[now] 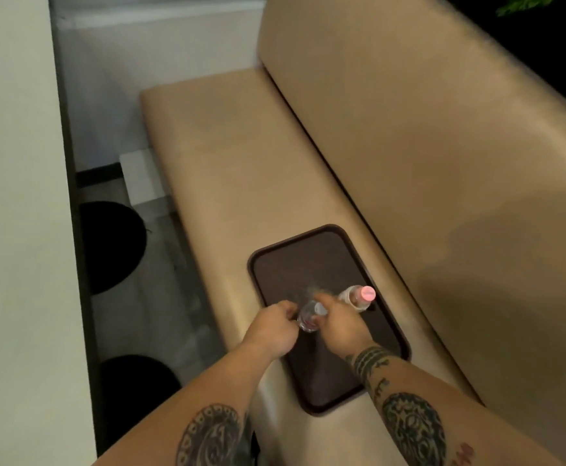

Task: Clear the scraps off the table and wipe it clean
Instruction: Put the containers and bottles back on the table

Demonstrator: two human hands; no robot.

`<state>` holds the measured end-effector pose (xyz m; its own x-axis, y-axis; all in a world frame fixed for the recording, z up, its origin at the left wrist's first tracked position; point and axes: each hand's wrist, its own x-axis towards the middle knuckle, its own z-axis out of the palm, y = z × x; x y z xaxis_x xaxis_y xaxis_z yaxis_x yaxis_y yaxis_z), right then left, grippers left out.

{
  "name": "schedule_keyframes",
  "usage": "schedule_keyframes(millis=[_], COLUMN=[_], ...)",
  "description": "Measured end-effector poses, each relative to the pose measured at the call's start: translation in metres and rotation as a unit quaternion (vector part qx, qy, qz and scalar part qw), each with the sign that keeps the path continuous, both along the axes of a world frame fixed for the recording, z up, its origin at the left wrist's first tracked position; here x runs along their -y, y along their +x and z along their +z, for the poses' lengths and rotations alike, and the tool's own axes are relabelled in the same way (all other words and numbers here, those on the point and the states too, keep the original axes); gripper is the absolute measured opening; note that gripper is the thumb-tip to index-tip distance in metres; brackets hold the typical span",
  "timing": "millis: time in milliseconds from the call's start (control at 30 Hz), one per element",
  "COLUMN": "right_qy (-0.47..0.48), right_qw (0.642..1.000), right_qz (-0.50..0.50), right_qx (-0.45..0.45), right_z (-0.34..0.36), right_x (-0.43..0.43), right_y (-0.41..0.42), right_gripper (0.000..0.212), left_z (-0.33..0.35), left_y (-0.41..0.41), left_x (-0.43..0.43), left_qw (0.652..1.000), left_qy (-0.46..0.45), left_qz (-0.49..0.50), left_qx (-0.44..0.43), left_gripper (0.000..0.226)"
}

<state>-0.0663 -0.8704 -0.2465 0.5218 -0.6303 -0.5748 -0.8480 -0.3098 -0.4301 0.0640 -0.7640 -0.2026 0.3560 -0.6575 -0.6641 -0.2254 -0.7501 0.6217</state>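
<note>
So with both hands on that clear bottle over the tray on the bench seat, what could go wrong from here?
1. The tray lies on a cushioned bench seat, with its near end at the seat's edge; pressing there might tip it.
2. The pink-capped bottle stands right behind the right hand; a careless pull back could knock it over.
3. The clear bottle is held between the right hand and the left hand; the picture is blurred, so whether it is capped is unclear, and it might spill.
</note>
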Motion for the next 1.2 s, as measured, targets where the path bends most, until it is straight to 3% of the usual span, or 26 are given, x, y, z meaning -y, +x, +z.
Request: schedule_keyframes(millis=[100, 233, 400, 433, 533, 600, 933, 1200], right_qy=[-0.001, -0.007, -0.028, -0.033, -0.051, -0.062, -0.023, -0.087], right_qw=[1.000, 0.999, 0.991, 0.988, 0.978, 0.969, 0.913, 0.842], right_qz=[0.011, 0.042, 0.105, 0.112, 0.123, 0.141, 0.198, 0.293], right_qx=[-0.006, 0.003, 0.082, 0.104, 0.161, 0.191, 0.356, 0.444], right_z=[0.016, 0.055, 0.125, 0.140, 0.190, 0.224, 0.344, 0.394], right_x=[0.005, 0.007, -0.007, -0.012, -0.034, -0.055, -0.195, -0.256], right_y=[0.006, 0.023, 0.057, 0.065, 0.095, 0.117, 0.243, 0.414], right_gripper=[0.043, 0.036, 0.032, 0.031, 0.030, 0.029, 0.027, 0.024], left_z=[-0.002, 0.005, 0.022, 0.027, 0.068, 0.102, 0.256, 0.323], left_y=[0.002, 0.010, 0.024, 0.029, 0.045, 0.060, 0.170, 0.314], left_x=[0.001, -0.003, -0.024, -0.030, -0.058, -0.080, -0.215, -0.279], left_qw=[1.000, 1.000, 0.997, 0.994, 0.974, 0.959, 0.895, 0.828], left_qy=[0.014, 0.014, -0.040, -0.058, -0.136, -0.180, -0.306, -0.376], left_qz=[0.014, 0.009, 0.060, 0.086, 0.179, 0.218, 0.305, 0.352], left_qx=[-0.004, 0.014, 0.033, 0.033, 0.019, 0.019, 0.111, 0.220], left_gripper=[0.046, 0.076, 0.116, 0.113, 0.068, 0.055, 0.039, 0.046])
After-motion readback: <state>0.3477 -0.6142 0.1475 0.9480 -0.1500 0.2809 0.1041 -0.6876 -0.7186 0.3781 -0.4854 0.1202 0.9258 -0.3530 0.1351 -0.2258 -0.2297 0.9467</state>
